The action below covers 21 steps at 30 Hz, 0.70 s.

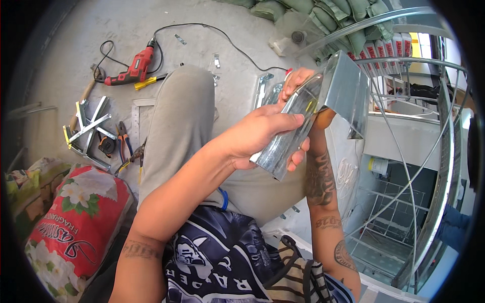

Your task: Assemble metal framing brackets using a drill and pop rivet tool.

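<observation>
Both my hands hold a shiny galvanised metal channel above my bent legs. Its two sections meet at an angle; I cannot tell whether it is one bent piece or two. My left hand is closed round the nearer section, thumb on top and fingertips showing beneath its edge. From behind, my right hand grips farther up, with its fingers over the side and its palm partly hidden by the metal. A small red thing shows beside those fingers, too little to name.
On the floor at left lie a red corded drill, pliers, a tape measure and several metal strips. A red printed sack sits lower left. Green sacks stand behind. Right, metal railing borders a drop.
</observation>
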Motion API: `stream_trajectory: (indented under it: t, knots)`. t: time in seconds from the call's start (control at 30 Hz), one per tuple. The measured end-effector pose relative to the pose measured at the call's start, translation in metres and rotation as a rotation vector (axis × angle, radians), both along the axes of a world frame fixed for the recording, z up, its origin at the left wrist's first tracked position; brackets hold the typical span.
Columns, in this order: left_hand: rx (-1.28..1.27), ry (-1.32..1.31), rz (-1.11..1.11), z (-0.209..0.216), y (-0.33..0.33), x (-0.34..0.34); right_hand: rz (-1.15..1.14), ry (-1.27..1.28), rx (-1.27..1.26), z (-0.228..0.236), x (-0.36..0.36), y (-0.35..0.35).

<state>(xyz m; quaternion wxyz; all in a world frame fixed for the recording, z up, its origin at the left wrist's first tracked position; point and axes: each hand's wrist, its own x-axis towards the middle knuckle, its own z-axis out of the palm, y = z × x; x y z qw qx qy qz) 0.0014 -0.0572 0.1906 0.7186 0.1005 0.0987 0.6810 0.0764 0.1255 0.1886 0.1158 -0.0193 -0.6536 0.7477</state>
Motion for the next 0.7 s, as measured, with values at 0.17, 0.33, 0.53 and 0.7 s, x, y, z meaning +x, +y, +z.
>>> stream_trajectory:
  t: [0.17,0.33,0.53,0.7]
  knots:
    - [0.021,-0.044,-0.003,-0.009,0.002,-0.002,-0.353,-0.068,0.248,-0.038,0.023,0.012]
    - [0.054,-0.084,-0.069,-0.026,0.01,-0.022,-0.094,-0.149,0.127,0.004,-0.011,-0.006]
    - [-0.039,0.514,-0.116,-0.01,0.022,-0.086,-0.061,-0.217,0.478,0.041,-0.061,0.011]
    - [-0.276,1.34,0.158,-0.005,0.014,-0.12,-0.072,-0.512,0.645,0.06,-0.12,0.018]
